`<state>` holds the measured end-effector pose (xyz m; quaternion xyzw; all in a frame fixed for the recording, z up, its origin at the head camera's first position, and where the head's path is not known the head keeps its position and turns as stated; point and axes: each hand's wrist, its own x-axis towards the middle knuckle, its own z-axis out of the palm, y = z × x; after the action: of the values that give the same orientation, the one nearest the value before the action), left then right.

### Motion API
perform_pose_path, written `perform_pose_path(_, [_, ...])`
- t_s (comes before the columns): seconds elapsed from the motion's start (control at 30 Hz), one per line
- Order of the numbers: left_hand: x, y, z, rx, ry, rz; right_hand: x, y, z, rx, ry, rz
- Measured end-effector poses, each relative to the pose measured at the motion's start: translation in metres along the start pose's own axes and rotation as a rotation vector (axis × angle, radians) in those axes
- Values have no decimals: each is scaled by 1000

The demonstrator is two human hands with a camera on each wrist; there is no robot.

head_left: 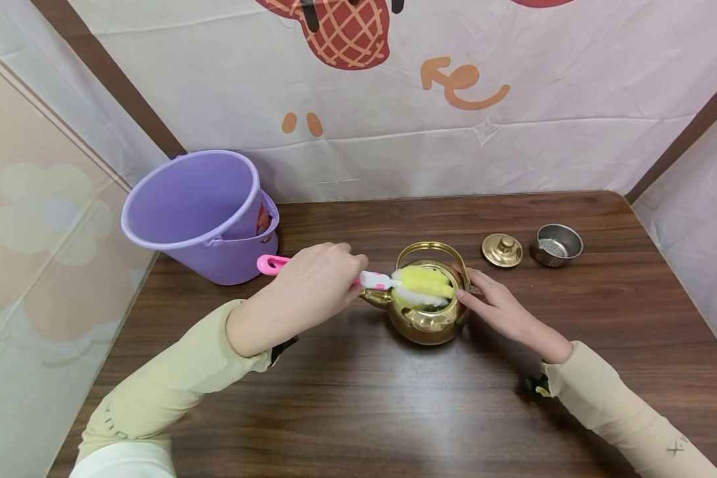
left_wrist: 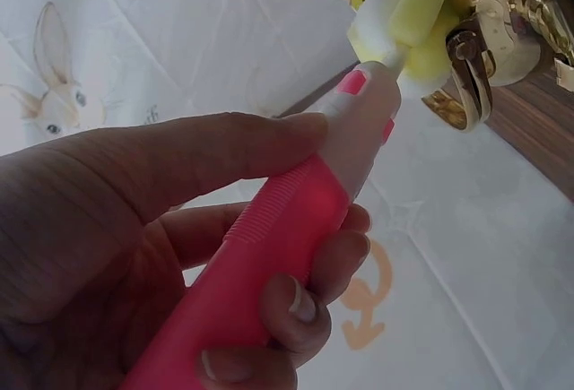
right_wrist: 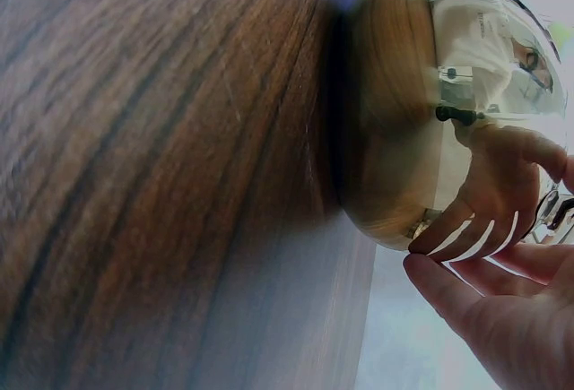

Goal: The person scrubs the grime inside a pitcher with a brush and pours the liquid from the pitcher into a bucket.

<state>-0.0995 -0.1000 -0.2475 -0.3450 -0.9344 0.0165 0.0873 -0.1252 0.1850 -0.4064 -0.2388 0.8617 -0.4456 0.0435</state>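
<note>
My left hand [head_left: 313, 285] grips the pink handle [left_wrist: 278, 247] of a sponge bottle brush, thumb extended along its white neck. The yellow and white sponge head [head_left: 423, 282] overlaps the open mouth of a shiny gold teapot [head_left: 428, 325], just under its raised arched handle [head_left: 430, 245]. The teapot stands upright, its spout [head_left: 375, 298] toward my left hand. My right hand [head_left: 502, 309] rests against the teapot's right side with extended fingers, the thumb by the base of the arched handle. In the right wrist view, its fingertips [right_wrist: 426, 269] touch the polished wall, which mirrors them.
The gold lid [head_left: 502, 251] lies on the wooden table [head_left: 394, 411] behind my right hand, beside a perforated metal strainer cup [head_left: 557, 245]. A purple bucket [head_left: 230, 255] stands at the back left. A printed cloth wall [head_left: 364, 159] borders the table's back edge.
</note>
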Motion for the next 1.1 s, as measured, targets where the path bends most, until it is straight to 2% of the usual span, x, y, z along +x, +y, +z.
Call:
perform_pose_path(0.5, [10, 3, 6, -14, -31, 4, 1, 2, 0, 22, 9, -14])
perform_pose_path(0.7, [15, 6, 14, -13, -72, 1, 1, 1, 1, 28, 11, -25])
perform_pose_path(0.93, [18, 10, 21, -14, -63, 3, 1, 1, 1, 34, 0, -13])
perform_pose_path(1.1, [21, 13, 24, -27, -91, 10, 1, 1, 0, 36, 7, -14])
